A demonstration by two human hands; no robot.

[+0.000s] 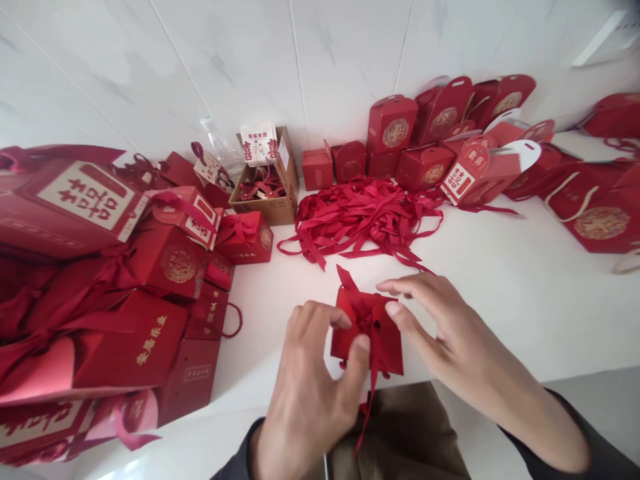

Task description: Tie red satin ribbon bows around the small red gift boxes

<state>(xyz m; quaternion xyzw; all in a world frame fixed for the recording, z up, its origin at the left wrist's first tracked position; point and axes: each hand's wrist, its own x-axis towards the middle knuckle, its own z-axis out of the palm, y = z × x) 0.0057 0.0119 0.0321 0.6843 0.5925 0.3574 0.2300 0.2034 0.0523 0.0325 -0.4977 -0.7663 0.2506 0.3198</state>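
White wall tiles (350,53) with faint grey veining and thin seams stand behind a smooth white worktop (500,280), where a tangled heap of crimson ribbon (365,217) serves as landmark. On the near side of the heap is a small red box (345,343), squarish from above, with a ribbon bow (367,313) on top and one narrow tail trailing toward the person. Its walls are mostly hidden, and whether it rests on the worktop is hard to tell. The left hand (313,387) has its thumb over the box top, fingers curled beside the bow; whether they grip cannot be told. The right hand (457,327) has thumb and index finger spread at the box's far right edge. Left of the heap, an open cardboard carton (273,212) contains dark red pieces, too jumbled to identify, and a printed card (260,143). Farther left, stacked red boxes (170,340) overlap and are cut off by the view's edge. Right of the heap, a box with a cream cord handle (603,227) is also cut off.
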